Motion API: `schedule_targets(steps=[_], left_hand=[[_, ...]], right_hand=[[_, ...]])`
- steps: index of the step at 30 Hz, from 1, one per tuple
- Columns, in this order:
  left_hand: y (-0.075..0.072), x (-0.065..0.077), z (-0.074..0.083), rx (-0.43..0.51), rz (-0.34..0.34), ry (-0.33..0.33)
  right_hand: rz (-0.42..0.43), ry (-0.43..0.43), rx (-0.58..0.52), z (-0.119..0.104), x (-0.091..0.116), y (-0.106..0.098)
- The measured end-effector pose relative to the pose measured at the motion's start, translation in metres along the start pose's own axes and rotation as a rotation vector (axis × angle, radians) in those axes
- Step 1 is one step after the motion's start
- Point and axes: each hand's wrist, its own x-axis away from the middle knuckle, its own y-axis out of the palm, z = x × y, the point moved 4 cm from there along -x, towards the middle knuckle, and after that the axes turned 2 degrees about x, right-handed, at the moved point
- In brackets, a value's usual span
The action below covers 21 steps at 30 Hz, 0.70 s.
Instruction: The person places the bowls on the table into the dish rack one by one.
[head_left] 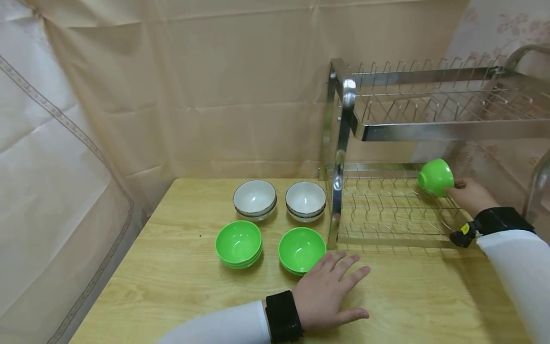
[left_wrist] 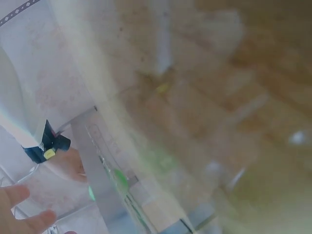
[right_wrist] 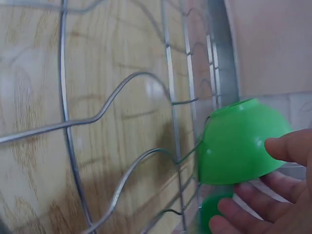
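Over on the right side of the head view, a green bowl (head_left: pixel 435 177) sits tipped on its side above the lower tier (head_left: pixel 382 208) of a two-tier metal rack (head_left: pixel 345 112), towards the back, base facing left; contact with the wires unclear. Right hand (head_left: pixel 472 197) pinches it by the rim edge. Left hand (head_left: pixel 328 297) released, fingers spread over the wooden surface (head_left: pixel 163 282), fingertips at the edge of the right green stack (head_left: pixel 302 251); can't tell if they touch. Left green stack (head_left: pixel 238 243) stands next to that one. Behind them, two stacks of dark-rimmed white bowls, left white stack (head_left: pixel 255 198) and right white stack (head_left: pixel 305 199), the latter just beside the rack's left leg. White sleeves, black wristbands (head_left: pixel 283 316) on both arms, beige cloth (head_left: pixel 240 91) at the back. Left wrist view: mostly blur; a couple of left fingers (left_wrist: pixel 41 222) at lower left, right arm and band behind, some green showing on either side of a grey metal bar. Right wrist view: bowl tilted, mouth mostly down, right next to the rack wires (right_wrist: pixel 174 122); thumb (right_wrist: pixel 287 147) on its outer wall, other fingers under the rim. Green patch (right_wrist: pixel 210 209) below it, can't tell what.
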Motion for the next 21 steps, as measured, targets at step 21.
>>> schedule_targets(steps=[21], left_hand=[[-0.028,0.05,-0.041,0.052,0.1,-0.229]], right_hand=[[0.313,-0.332,0.295,-0.135,0.124,0.07]])
